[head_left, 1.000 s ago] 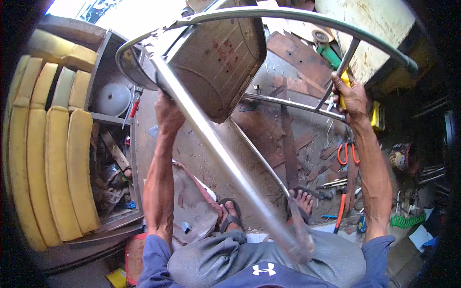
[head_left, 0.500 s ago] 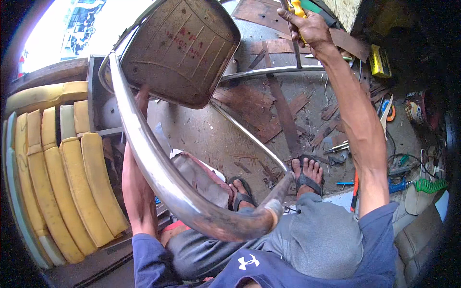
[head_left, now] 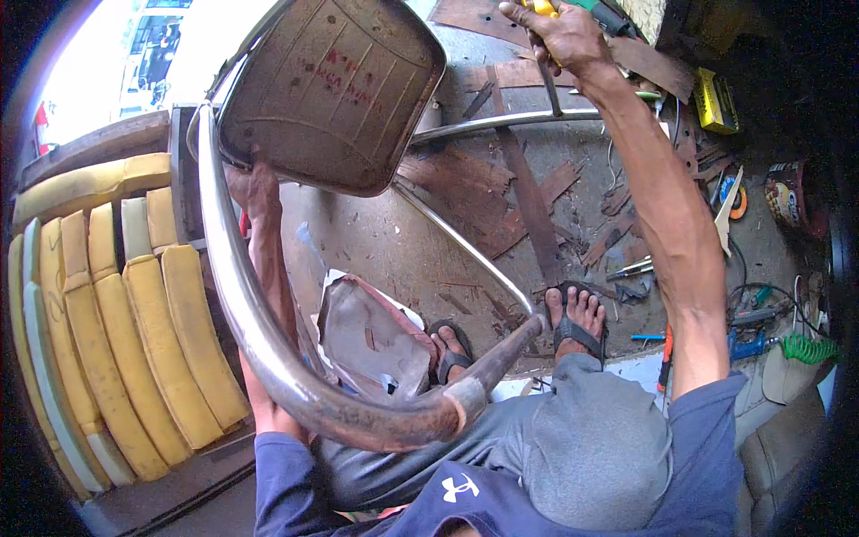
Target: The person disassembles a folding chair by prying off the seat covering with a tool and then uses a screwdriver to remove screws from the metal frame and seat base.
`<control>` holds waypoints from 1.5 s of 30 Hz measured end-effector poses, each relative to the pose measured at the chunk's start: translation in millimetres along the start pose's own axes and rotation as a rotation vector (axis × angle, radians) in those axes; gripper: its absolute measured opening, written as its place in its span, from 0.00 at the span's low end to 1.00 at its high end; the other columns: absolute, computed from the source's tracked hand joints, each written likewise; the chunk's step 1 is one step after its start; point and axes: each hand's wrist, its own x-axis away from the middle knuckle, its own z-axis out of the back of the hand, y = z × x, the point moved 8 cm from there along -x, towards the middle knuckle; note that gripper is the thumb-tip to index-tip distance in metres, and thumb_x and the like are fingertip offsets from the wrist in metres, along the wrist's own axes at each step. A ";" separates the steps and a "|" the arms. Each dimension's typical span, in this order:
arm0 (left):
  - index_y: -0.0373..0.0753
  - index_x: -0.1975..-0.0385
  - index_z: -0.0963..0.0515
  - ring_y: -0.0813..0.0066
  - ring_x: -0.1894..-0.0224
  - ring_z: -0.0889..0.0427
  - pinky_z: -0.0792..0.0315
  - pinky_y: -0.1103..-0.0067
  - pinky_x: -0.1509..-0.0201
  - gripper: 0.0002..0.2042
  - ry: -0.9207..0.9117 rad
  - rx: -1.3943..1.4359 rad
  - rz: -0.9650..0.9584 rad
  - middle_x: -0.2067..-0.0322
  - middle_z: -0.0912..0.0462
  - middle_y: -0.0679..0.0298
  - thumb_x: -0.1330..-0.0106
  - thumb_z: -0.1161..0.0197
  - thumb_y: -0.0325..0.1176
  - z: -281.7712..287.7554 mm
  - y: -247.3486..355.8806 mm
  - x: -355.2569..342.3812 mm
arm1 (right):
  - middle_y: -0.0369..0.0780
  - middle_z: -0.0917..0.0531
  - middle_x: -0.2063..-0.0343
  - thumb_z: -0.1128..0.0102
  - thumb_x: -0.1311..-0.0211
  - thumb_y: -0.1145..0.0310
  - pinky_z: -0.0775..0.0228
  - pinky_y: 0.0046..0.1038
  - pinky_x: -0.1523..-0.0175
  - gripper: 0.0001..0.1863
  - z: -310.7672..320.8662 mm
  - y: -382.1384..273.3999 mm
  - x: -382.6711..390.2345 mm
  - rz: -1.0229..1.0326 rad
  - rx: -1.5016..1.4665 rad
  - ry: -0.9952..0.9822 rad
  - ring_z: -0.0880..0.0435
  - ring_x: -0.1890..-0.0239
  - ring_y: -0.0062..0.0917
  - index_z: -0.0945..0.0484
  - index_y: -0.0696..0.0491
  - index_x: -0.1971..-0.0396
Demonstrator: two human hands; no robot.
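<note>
While right hand (head_left: 568, 43) curls closed round yellow-handled tool (head_left: 543, 7), left hand (head_left: 259, 192) meets brown round-cornered panel (head_left: 333, 98), finger opening unclear.

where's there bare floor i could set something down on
Likeliest the floor bordered by the brown panel above, the slim metal tube on the right and the grey sheet below, small scraps aside. Crowded: brown strips beyond the tube, the yellow box and green coiled cord at far right, foam pads at left.
</note>
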 end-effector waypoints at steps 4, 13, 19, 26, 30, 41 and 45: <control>0.33 0.40 0.34 0.63 0.43 0.24 0.35 0.70 0.35 0.31 0.044 -0.015 -0.010 0.45 0.22 0.54 0.37 0.27 0.39 23.1 1.3 -5.3 | 0.29 0.26 0.83 0.28 0.39 0.60 0.39 0.19 0.80 0.15 -5.4 -1.5 3.3 -0.049 -0.261 0.017 0.29 0.84 0.13 0.17 0.56 0.63; 0.34 0.42 0.32 0.64 0.43 0.25 0.35 0.70 0.35 0.25 0.051 -0.085 0.064 0.44 0.22 0.55 0.36 0.30 0.34 16.4 -1.8 -5.7 | 0.31 0.25 0.85 0.27 0.40 0.53 0.37 0.23 0.80 0.20 -0.8 -2.4 4.7 -0.342 0.010 0.067 0.28 0.84 0.15 0.22 0.55 0.71; 0.34 0.39 0.32 0.59 0.41 0.24 0.34 0.68 0.35 0.26 -0.024 -0.013 -0.025 0.44 0.22 0.51 0.35 0.33 0.31 26.4 -9.1 -10.8 | 0.33 0.25 0.85 0.28 0.40 0.49 0.36 0.26 0.79 0.22 -2.5 -8.3 3.9 -0.306 0.050 0.060 0.27 0.84 0.18 0.22 0.55 0.72; 0.36 0.37 0.31 0.50 0.41 0.22 0.32 0.63 0.36 0.29 0.116 -0.366 -0.285 0.44 0.20 0.48 0.33 0.34 0.45 21.7 59.8 3.2 | 0.34 0.26 0.85 0.30 0.39 0.48 0.36 0.31 0.75 0.23 5.9 1.3 -5.7 -0.061 0.296 0.089 0.27 0.82 0.23 0.21 0.56 0.71; 0.38 0.42 0.24 0.46 0.46 0.18 0.27 0.60 0.41 0.24 0.245 -0.531 -0.229 0.48 0.17 0.48 0.32 0.38 0.46 35.0 40.9 -6.3 | 0.35 0.26 0.85 0.31 0.39 0.50 0.36 0.32 0.73 0.22 0.5 -19.1 -0.8 -0.109 0.184 0.116 0.28 0.81 0.23 0.22 0.56 0.71; 0.39 0.43 0.22 0.48 0.48 0.16 0.25 0.62 0.44 0.24 0.249 -0.553 -0.301 0.50 0.15 0.48 0.42 0.40 0.32 34.1 43.3 -14.9 | 0.34 0.26 0.84 0.31 0.38 0.54 0.37 0.30 0.74 0.19 -6.9 -18.6 -5.1 -0.225 0.192 0.116 0.28 0.80 0.21 0.22 0.55 0.75; 0.39 0.44 0.22 0.49 0.47 0.16 0.25 0.62 0.44 0.21 0.275 -0.551 -0.277 0.50 0.15 0.47 0.36 0.40 0.37 30.8 43.3 -16.9 | 0.38 0.19 0.77 0.32 0.37 0.51 0.28 0.31 0.67 0.19 -1.8 -21.4 1.9 -0.082 0.226 0.308 0.22 0.76 0.24 0.21 0.53 0.62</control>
